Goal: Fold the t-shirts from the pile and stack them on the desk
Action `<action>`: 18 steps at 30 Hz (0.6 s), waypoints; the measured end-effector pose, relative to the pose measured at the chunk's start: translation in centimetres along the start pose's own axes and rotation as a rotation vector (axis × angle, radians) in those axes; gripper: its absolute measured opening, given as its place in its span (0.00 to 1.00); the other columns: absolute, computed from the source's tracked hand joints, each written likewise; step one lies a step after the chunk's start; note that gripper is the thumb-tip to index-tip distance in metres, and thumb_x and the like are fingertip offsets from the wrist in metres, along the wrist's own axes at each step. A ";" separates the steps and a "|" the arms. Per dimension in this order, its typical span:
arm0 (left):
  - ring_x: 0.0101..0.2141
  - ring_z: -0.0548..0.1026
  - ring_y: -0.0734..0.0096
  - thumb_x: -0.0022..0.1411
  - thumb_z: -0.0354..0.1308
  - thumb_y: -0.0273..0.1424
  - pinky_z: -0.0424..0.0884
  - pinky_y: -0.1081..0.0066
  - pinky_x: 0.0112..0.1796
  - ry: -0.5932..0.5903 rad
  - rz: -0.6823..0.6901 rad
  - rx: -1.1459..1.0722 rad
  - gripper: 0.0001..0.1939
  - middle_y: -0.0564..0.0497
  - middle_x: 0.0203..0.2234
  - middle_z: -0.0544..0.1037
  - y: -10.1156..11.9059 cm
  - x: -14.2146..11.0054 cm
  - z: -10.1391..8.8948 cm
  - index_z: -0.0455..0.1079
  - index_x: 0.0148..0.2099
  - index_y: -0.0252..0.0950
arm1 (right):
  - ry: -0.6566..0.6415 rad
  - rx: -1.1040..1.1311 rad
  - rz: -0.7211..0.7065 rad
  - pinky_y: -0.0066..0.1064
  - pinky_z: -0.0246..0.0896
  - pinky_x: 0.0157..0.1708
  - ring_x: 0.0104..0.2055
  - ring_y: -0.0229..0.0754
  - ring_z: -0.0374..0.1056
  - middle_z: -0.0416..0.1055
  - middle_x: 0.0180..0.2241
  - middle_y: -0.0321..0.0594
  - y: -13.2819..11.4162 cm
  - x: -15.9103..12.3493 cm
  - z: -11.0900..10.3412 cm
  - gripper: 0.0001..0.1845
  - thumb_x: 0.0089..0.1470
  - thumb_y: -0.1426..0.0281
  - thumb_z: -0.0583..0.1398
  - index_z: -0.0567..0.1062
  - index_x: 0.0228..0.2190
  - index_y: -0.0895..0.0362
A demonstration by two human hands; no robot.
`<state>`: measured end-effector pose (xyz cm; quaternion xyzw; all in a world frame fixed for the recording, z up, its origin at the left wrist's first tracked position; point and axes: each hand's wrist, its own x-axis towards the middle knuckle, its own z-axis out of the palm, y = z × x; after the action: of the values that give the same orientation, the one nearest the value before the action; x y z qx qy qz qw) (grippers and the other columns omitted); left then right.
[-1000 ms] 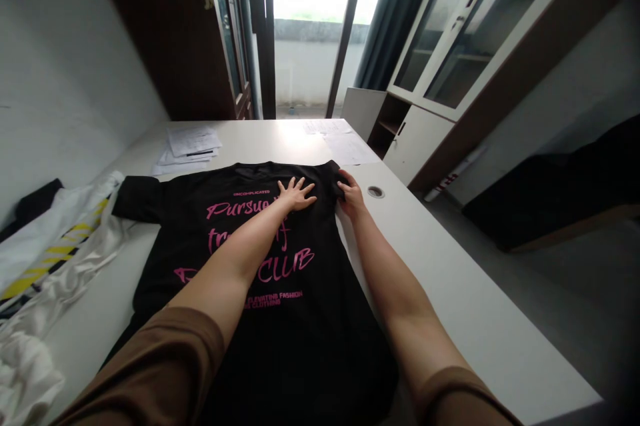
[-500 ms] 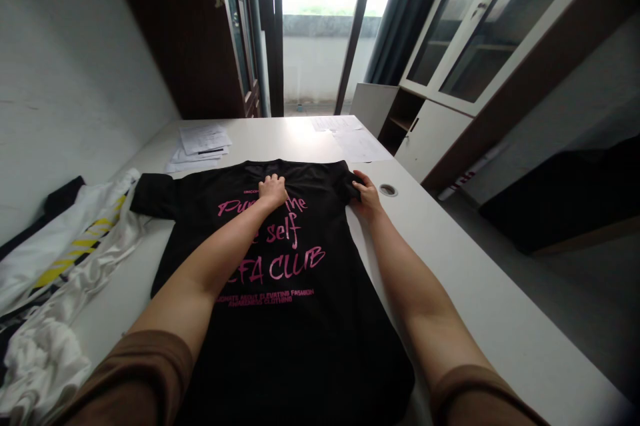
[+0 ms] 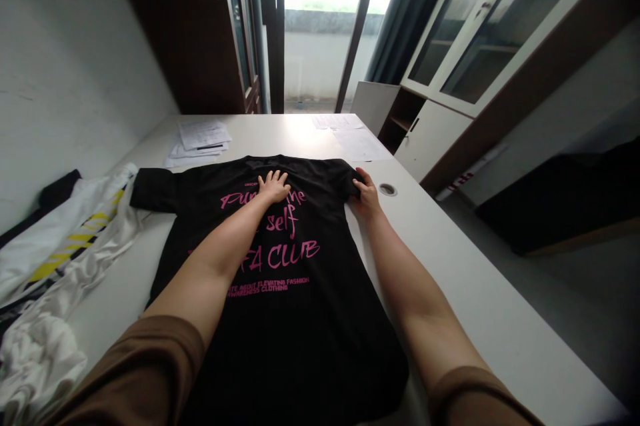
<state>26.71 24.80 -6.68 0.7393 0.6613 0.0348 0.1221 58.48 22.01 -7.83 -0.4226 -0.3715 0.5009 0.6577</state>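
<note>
Now the left hand (image 3: 273,187) has uncurled on the black shirt (image 3: 300,346).

Both arms (image 3: 220,246) extend, left hand (image 3: 273,186) splayed, right hand (image 3: 368,197) apparently curled.

- L hand (image 3: 273,189) + forearm (image 3: 215,253) hide pt of pink lettering (image 3: 295,253); several words unreadable from here.
- Blk T-shirt (image 3: 295,346): btm cut off at lower edge.
- R hand (image 3: 368,197): some fingertips hidden at sleeve (image 3: 343,178).
- Papers (image 3: 203,135): print too sm. to read.
- Clothes pile (image 3: 50,233): cut off, L edge.
- Dk. bulk (image 3: 565,199), far R: blurred, can't ID.
</note>
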 end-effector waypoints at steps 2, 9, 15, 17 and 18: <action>0.72 0.39 0.48 0.70 0.40 0.45 0.36 0.37 0.66 0.023 0.010 0.002 0.33 0.48 0.74 0.44 0.0 -0.4 0.4 0.49 0.75 0.45 | -0.016 0.018 -0.002 0.30 0.72 0.32 0.38 0.41 0.72 0.76 0.44 0.35 0.0 0.0 0.0 0.36 0.40 0.67 0.69 0.73 0.55 0.47; 0.72 0.45 0.54 0.72 0.41 0.51 0.40 0.46 0.68 0.104 0.248 0.022 0.34 0.47 0.73 0.50 1.7 -4.0 1.3 0.53 0.73 0.44 | -0.003 0.004 -0.019 0.32 0.75 0.36 0.41 0.43 0.73 0.77 0.46 0.35 -0.1 -0.3 0.7 0.37 0.39 0.67 0.70 0.74 0.54 0.47; 0.72 0.41 0.49 0.69 0.41 0.57 0.39 0.41 0.67 0.020 0.461 0.042 0.39 0.46 0.74 0.44 5.7 -9.0 2.9 0.49 0.75 0.45 | -0.009 -0.003 -0.043 0.36 0.76 0.42 0.43 0.45 0.74 0.78 0.45 0.37 -0.4 -0.5 1.2 0.37 0.38 0.67 0.70 0.74 0.54 0.49; 0.72 0.41 0.49 0.69 0.41 0.57 0.38 0.40 0.67 0.015 0.488 0.041 0.40 0.46 0.74 0.44 6.8 -10.6 3.3 0.48 0.75 0.45 | -0.020 -0.049 -0.090 0.39 0.74 0.47 0.47 0.46 0.74 0.78 0.47 0.37 -0.6 -0.6 1.8 0.36 0.40 0.66 0.70 0.74 0.54 0.50; 0.72 0.41 0.49 0.69 0.41 0.57 0.38 0.41 0.67 0.018 0.493 0.037 0.39 0.46 0.74 0.44 7.2 -11.4 3.4 0.48 0.75 0.45 | -0.025 -0.101 -0.133 0.41 0.73 0.50 0.49 0.47 0.73 0.77 0.48 0.38 -0.8 -0.6 2.2 0.36 0.41 0.65 0.69 0.74 0.54 0.50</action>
<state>33.04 12.41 -7.12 0.8801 0.4624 0.0581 0.0904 56.58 21.73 -6.31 -0.4234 -0.4316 0.4422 0.6625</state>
